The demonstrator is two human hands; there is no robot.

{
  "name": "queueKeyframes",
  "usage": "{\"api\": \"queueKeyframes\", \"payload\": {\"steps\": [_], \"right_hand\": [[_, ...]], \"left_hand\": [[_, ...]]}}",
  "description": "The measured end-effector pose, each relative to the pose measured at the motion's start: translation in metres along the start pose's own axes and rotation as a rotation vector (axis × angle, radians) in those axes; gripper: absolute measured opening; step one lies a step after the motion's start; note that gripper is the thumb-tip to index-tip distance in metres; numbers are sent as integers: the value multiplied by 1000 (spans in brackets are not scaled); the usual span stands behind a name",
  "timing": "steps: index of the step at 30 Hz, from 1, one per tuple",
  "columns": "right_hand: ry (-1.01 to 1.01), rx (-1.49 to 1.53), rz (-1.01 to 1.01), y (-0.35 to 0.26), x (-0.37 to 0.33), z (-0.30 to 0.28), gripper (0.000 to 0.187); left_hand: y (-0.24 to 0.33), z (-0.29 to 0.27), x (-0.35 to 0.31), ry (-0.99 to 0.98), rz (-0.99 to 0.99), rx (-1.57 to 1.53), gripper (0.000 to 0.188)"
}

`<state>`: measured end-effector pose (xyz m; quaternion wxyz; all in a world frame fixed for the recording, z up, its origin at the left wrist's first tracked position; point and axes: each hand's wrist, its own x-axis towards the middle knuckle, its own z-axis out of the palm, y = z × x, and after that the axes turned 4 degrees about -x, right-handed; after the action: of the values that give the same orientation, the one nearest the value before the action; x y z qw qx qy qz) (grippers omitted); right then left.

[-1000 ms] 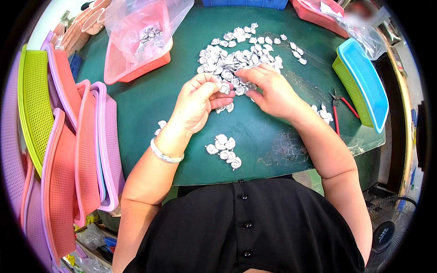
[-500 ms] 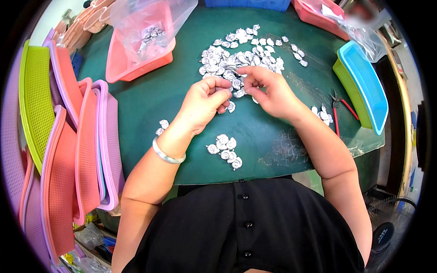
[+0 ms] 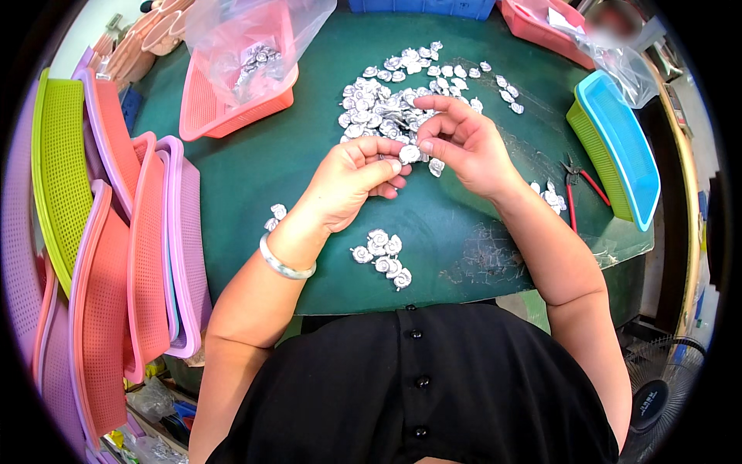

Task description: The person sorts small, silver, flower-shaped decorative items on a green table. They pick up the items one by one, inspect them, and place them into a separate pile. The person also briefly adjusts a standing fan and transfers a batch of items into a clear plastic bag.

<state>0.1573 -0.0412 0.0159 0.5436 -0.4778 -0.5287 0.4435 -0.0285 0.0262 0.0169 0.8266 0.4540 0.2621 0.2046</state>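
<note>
A small silver rose-shaped piece (image 3: 410,155) is pinched between the thumb and fingers of my left hand (image 3: 359,174). The fingertips of my right hand (image 3: 473,151) close on its right edge, with the index finger raised. Just below my right hand lies another silver rose (image 3: 437,167). Beyond my fingers spreads a heap of similar silver roses (image 3: 375,104), its near part covered by my hands. A cluster of several silver roses (image 3: 380,251) lies nearer to me, and a couple of roses (image 3: 276,215) lie beside my left wrist.
A pink basket (image 3: 209,112) with a clear bag stands back left. Stacked coloured baskets (image 3: 147,255) line the left side. To the right are red-handled pliers (image 3: 572,197), some roses (image 3: 553,199) and a blue-and-green basket (image 3: 618,155). A blue crate (image 3: 421,6) stands at the back.
My left hand has shifted slightly right and turned, bringing the rose into view at its fingertips. My right hand has moved a little right and its fingers have lifted.
</note>
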Motion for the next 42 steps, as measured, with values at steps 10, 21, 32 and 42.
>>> {"api": "queueKeyframes", "payload": {"steps": [10,21,32,42], "right_hand": [[54,-679,-79,-6,0,-15,25],[-213,-1114,-208,-15,-10,-10,48],[-115,-909,-211,-14,-11,-8,35],[-122,-312,-153,-9,-11,7,30]], "left_hand": [[-3,-1,2,32,-38,-20,14],[-1,-4,2,-28,-91,-173,9],[-5,6,-3,34,-125,29,14],[-5,7,-5,85,-68,167,8]]}}
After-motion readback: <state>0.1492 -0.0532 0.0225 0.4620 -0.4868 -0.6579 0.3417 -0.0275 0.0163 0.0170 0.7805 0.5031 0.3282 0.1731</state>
